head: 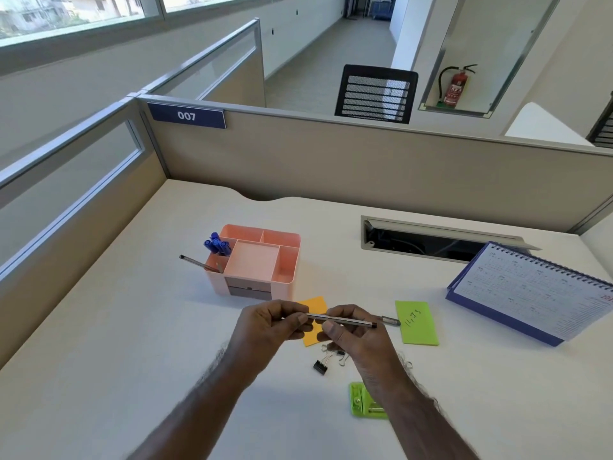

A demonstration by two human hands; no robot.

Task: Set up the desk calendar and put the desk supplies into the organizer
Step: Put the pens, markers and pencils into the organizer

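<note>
My left hand (277, 323) and my right hand (356, 336) both pinch a thin grey pen (341, 319), held level above the desk. Behind them stands the pink organizer (285, 260) with several blue pens (217, 244) and one grey pen (199, 263) in its left slots. A second grey pen (389, 320) lies on the desk past my right hand. An orange sticky pad (315, 305) and a green sticky pad (417, 323) lie flat. Black binder clips (320, 367) and a green stapler (361, 400), partly hidden by my right forearm, lie nearer me. The blue desk calendar (530, 290) stands at the right.
An open cable slot (428, 240) is set into the white desk (116, 343) behind the calendar. Beige cubicle partitions (365, 167) close off the back and the left side. A black mesh chair (376, 94) stands beyond the partition.
</note>
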